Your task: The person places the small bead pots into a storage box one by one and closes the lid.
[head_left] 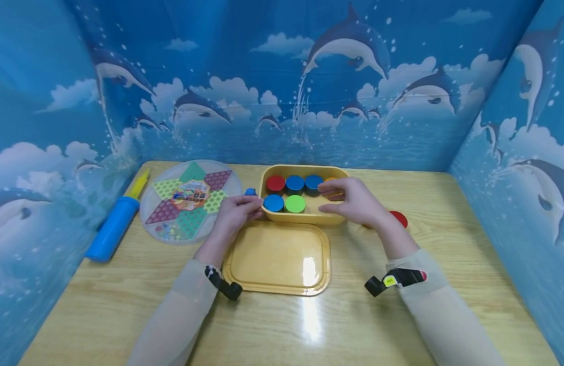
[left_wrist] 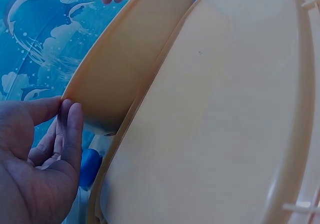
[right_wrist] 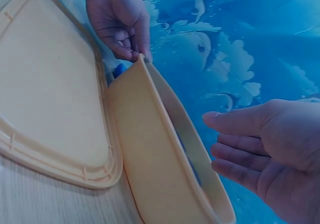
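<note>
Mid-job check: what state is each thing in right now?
Yellow box: upright, uncovered, partly filled
Lid: off, flat on the table
Round pieces: several inside the box, a red one outside
Left hand: pinching the box's rim
Right hand: open, thumb and fingers apart
Game board: lying flat
Blue pump: lying down

A pale wood-grain worktop (head_left: 346, 330) fills the lower part of my head feed. I see blue sheeting (head_left: 245, 147) rising behind its far edge and along its left and right edges, printed with leaping dolphins (head_left: 348, 35), white clouds (head_left: 282, 43) and spray. Light throws a glare (head_left: 312, 320) toward the worktop's near side.
</note>
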Action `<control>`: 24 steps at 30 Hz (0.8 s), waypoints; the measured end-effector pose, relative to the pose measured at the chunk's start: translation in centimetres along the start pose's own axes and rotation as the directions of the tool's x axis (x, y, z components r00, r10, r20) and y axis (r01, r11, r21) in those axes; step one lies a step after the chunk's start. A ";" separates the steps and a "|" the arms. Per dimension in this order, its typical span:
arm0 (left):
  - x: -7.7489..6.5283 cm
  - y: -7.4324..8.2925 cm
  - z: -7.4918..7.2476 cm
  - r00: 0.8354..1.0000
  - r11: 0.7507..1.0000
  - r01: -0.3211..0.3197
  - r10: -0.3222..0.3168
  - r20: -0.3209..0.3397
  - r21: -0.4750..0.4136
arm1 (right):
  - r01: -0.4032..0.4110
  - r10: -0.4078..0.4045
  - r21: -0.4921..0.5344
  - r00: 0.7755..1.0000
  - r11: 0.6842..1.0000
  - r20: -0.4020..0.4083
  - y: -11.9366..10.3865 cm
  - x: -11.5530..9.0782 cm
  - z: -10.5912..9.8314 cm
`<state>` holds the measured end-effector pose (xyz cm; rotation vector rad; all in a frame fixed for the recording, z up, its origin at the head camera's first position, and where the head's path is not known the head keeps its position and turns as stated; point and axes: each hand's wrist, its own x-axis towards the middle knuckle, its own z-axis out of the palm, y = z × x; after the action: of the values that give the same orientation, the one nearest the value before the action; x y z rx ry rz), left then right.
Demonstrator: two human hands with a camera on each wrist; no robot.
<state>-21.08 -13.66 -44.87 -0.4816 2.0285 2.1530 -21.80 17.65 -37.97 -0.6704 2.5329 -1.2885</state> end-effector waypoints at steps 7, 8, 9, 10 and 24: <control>0.2 -0.1 0.0 1.000 1.000 0.005 -0.005 -0.005 0.009 | 0.008 -0.010 -0.024 0.997 1.000 -0.072 0.1 -2.6 -0.9; 0.2 -0.1 0.0 1.000 1.000 0.006 -0.006 -0.007 0.010 | 0.008 -0.011 -0.030 0.997 1.000 -0.081 0.2 -3.0 -1.0; 0.2 -0.1 0.0 1.000 1.000 0.006 -0.006 -0.007 0.009 | 0.009 -0.012 -0.037 0.996 0.999 -0.089 0.3 -3.4 -1.1; 0.3 -0.1 0.0 1.000 1.000 0.008 -0.008 -0.008 0.010 | 0.010 -0.014 -0.042 0.995 0.999 -0.097 0.3 -3.8 -1.3; 0.2 0.1 0.0 1.000 0.999 0.025 -0.025 -0.017 0.021 | -0.112 0.075 -0.157 0.972 0.981 -0.225 3.2 -9.0 -4.5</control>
<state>-21.33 -13.73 -44.85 -0.5210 2.0410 2.1178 -16.65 26.86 -37.99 -0.4554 2.8381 -1.1846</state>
